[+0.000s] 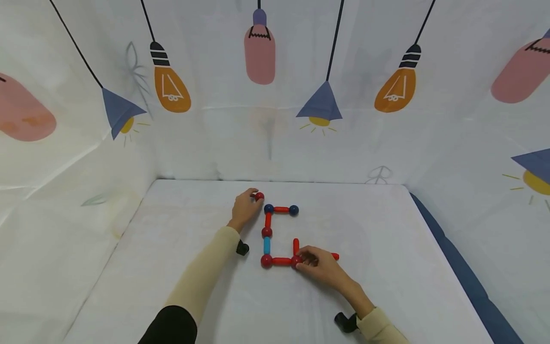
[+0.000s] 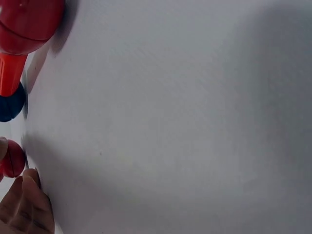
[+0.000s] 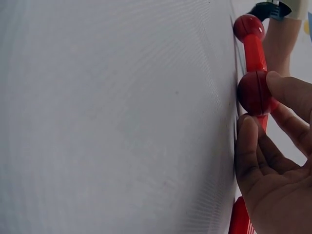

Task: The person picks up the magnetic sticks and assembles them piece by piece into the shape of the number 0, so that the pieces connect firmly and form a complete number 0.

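My left hand [image 1: 246, 209] pinches a loose red ball [image 1: 259, 196], up and left of a frame of balls and rods on the white tabletop. That ball [image 2: 13, 160] also shows at the left edge of the left wrist view. Fingers of my right hand [image 1: 321, 265] hold the red ball [image 3: 256, 92] at the frame's lower right. From there a red rod [image 1: 281, 262] runs left to a corner red ball [image 1: 266, 261]. A light blue rod [image 1: 267, 245], another red ball [image 1: 267, 232] and a red rod [image 1: 268, 220] lead up to a dark blue ball [image 1: 269, 209].
At the top, a red rod [image 1: 281, 209] joins a second dark blue ball [image 1: 294, 210]. One short red rod [image 1: 296, 245] points up from the right-held ball. Another red rod [image 1: 335, 256] lies partly hidden behind the right hand. Lamp-printed sheeting [image 1: 240, 138] surrounds the white tabletop [image 1: 365, 215].
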Motion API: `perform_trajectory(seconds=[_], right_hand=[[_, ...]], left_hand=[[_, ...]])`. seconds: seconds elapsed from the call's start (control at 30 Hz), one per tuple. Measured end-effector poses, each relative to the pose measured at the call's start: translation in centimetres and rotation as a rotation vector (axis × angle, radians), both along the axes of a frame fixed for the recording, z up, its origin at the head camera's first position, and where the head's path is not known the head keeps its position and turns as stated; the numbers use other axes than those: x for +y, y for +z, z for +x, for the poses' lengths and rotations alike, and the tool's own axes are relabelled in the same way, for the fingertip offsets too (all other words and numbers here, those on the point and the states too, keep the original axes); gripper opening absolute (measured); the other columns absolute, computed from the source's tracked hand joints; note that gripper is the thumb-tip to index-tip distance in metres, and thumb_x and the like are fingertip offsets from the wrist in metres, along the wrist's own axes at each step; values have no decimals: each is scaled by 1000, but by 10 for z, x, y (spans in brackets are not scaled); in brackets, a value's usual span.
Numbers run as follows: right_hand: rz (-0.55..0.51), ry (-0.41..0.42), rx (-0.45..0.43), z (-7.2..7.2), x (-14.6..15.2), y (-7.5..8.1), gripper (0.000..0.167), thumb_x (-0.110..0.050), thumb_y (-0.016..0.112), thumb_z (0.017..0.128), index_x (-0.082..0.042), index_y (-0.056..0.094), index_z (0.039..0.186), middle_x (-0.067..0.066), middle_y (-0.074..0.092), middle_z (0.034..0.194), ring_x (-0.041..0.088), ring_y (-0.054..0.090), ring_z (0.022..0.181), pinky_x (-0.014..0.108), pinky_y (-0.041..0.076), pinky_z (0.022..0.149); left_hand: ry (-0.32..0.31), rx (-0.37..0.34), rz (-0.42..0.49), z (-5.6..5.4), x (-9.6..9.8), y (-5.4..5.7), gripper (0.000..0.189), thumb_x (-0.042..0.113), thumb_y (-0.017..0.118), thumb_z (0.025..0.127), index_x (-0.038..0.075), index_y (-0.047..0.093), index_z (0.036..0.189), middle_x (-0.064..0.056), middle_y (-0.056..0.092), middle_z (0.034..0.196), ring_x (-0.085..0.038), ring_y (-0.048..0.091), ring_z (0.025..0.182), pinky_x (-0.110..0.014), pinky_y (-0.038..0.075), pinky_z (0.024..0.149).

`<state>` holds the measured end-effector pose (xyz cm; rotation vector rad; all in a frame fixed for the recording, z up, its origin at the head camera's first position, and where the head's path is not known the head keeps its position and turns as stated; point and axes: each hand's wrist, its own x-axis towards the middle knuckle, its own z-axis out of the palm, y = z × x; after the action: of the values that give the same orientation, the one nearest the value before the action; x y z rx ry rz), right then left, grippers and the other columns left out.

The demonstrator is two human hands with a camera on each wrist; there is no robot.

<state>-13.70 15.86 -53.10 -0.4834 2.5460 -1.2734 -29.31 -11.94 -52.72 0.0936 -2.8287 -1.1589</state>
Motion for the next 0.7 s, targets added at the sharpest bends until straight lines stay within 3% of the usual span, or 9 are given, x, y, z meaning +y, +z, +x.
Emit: perform_trajectory(seconds=[0.2,0.37,0.5,0.7], right_hand=[[0,-2,-1,0,-1,0,29,-30,79,92,-19,71,118,-8,68,98,11,62,88,19,54,78],[-4,10,-13,1,-3,1,31,-30,79,92,-18,70,119,-8,68,100,10,62,88,19,54,78],[3,3,-12,1,-3,2,30,-28,79,91,-18,70,118,-8,69,99,9,62,87,19,54,78],[5,4,0,2,-2,3,30,-27,80,91,-17,71,118,-7,69,98,9,62,87,19,54,77]], left_hand=[[6,26,16,5,2,0,37,27,71,96,10,66,129,-14,71,124,-29,63,101,-41,56,84],[12,16,4,14,-4,1,37,28,72,95,11,66,127,-13,72,122,-28,63,106,-42,56,90],[-23,36,18,19,-10,3,36,29,73,96,11,66,127,-13,72,123,-29,64,110,-44,55,96],[-49,73,48,27,-16,11,33,27,75,95,12,67,123,-11,73,120,-28,65,108,-43,57,91]])
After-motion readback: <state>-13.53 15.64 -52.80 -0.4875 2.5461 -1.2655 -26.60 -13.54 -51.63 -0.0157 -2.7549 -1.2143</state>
